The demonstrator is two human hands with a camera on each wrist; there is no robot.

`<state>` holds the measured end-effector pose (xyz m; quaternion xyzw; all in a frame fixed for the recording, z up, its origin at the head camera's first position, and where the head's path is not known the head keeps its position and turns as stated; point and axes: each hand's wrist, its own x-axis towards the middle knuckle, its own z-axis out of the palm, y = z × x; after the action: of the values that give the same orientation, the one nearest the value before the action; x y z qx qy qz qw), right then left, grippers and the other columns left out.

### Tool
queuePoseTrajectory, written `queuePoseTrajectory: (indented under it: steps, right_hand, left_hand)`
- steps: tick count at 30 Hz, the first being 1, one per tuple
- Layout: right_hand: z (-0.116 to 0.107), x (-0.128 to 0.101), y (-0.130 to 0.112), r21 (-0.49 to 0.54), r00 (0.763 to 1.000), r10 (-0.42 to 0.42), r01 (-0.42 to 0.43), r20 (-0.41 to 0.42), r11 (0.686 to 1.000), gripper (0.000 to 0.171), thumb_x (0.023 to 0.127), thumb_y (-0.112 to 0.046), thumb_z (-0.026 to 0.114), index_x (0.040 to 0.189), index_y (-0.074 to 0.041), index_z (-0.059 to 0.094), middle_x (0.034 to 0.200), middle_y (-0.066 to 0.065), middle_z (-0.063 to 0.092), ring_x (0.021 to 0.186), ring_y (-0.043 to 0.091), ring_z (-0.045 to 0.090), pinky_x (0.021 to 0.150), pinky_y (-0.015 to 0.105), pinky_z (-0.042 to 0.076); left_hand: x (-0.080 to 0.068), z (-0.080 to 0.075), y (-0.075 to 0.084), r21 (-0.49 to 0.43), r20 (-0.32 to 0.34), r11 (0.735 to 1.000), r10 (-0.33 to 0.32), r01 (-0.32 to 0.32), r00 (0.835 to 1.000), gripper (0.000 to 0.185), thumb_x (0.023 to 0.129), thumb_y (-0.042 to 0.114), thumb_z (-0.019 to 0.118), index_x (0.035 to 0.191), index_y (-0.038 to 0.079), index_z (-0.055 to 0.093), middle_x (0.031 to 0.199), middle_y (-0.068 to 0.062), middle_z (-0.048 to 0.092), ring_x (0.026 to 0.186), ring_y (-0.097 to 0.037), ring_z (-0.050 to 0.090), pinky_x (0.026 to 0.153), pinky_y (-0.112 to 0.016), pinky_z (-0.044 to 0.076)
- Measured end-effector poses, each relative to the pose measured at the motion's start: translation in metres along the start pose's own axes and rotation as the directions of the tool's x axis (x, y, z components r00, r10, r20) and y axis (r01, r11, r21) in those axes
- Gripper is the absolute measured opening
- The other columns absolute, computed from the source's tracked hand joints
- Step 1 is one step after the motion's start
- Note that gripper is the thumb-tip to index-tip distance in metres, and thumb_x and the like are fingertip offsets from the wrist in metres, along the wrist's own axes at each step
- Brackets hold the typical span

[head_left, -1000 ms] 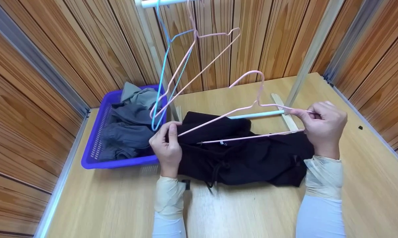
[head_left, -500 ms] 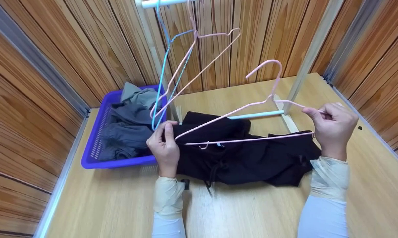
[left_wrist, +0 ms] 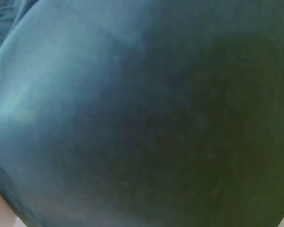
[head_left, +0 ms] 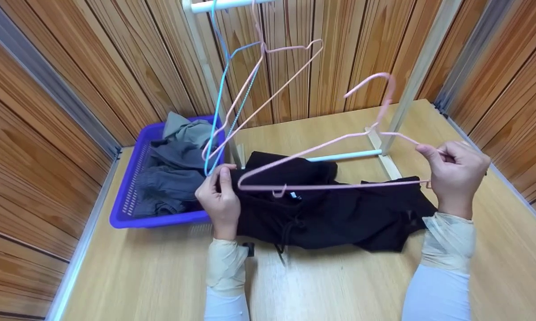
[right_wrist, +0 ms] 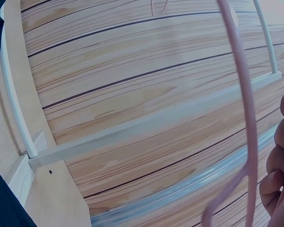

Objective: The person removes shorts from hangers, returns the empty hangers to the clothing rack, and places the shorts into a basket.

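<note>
A pink wire hanger (head_left: 334, 186) is raised over the black drawstring trousers or shorts (head_left: 321, 223), its hook pointing up. My right hand (head_left: 459, 176) grips the hanger's right end, fingers curled round the wire. In the right wrist view the pink hanger (right_wrist: 244, 94) runs down close to the curled fingers (right_wrist: 280, 156). My left hand (head_left: 221, 203) pinches the left end of the black garment between thumb and fingers. The hanger's left corner lies just right of that hand. Dark cloth (left_wrist: 146, 113) fills nearly the whole left wrist view.
A purple basket (head_left: 120, 196) with folded grey clothes (head_left: 169, 187) stands at the left. Behind, a blue hanger (head_left: 223, 84) and another pink hanger (head_left: 294, 82) hang from a white rack bar (head_left: 227, 5). The rack's lower bar (head_left: 348, 156) and post (head_left: 415, 89) stand beyond the garment.
My right hand has moved right and the hanger has gone right and up with it. Its left corner, hidden at first, now shows over the black garment. My left hand has barely moved.
</note>
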<state>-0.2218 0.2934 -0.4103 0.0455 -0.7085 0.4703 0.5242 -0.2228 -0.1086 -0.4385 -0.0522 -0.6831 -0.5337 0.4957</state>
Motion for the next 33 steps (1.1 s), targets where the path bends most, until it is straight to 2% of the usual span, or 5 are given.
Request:
queuePoseTrajectory:
  steps: [5,10,19,28,33]
  right_hand:
    - [-0.0016,0.0008,0.0002,0.019,0.999,0.027,-0.026,-0.019,0.999,0.083,0.079,-0.057,0.087,0.052,0.009,0.045,0.057,-0.028,0.037,0.056,-0.013,0.027,0.058,0.014,0.015]
    - [-0.0007,0.0024,0.0016,-0.095,0.998,0.061,-0.062,-0.019,0.994,0.078,0.080,-0.055,0.088,0.053,0.008,0.050,0.054,-0.029,0.033,0.055,-0.014,0.025,0.058,0.015,0.014]
    - [0.0010,0.0030,0.0077,-0.333,0.978,0.202,-0.208,-0.053,0.920,0.060,0.080,-0.044,0.092,0.057,0.002,0.061,0.048,-0.034,0.030,0.049,-0.014,0.023,0.059,0.020,0.016]
    - [-0.0003,0.0054,0.0056,-0.447,0.955,0.276,-0.294,-0.106,0.845,0.055,0.081,-0.061,0.086,0.051,-0.032,0.050,0.047,-0.036,0.027,0.049,-0.009,0.024,0.059,0.025,0.018]
    - [0.0000,0.0046,0.0035,-0.461,0.944,0.304,-0.329,-0.128,0.824,0.050,0.086,-0.063,0.081,0.056,-0.033,0.054,0.049,-0.037,0.028,0.051,-0.009,0.027,0.059,0.026,0.021]
  left_hand:
    - [-0.0005,0.0009,-0.0002,-0.009,0.008,1.000,0.006,-0.006,1.000,0.020,0.102,0.002,0.064,0.089,0.000,0.080,0.083,-0.015,0.079,0.082,-0.007,0.072,0.082,-0.017,0.054]
    - [-0.0012,0.0024,-0.0020,-0.021,0.029,0.999,0.027,-0.026,0.999,0.021,0.102,0.002,0.063,0.088,0.000,0.079,0.084,-0.014,0.079,0.082,-0.010,0.073,0.082,-0.016,0.054]
    - [-0.0034,0.0039,0.0001,-0.020,0.057,0.998,0.066,-0.065,0.996,0.020,0.100,-0.001,0.064,0.088,0.001,0.079,0.084,-0.015,0.080,0.083,-0.016,0.076,0.084,-0.016,0.055]
    - [-0.0028,0.0053,-0.0008,-0.034,0.069,0.996,0.085,-0.082,0.994,0.019,0.099,-0.003,0.064,0.087,0.001,0.078,0.082,-0.014,0.079,0.079,-0.018,0.074,0.081,-0.015,0.054]
    - [-0.0038,0.0047,-0.0013,-0.037,0.073,0.995,0.090,-0.088,0.993,0.018,0.099,-0.002,0.065,0.088,0.001,0.078,0.083,-0.014,0.079,0.081,-0.017,0.075,0.083,-0.014,0.055]
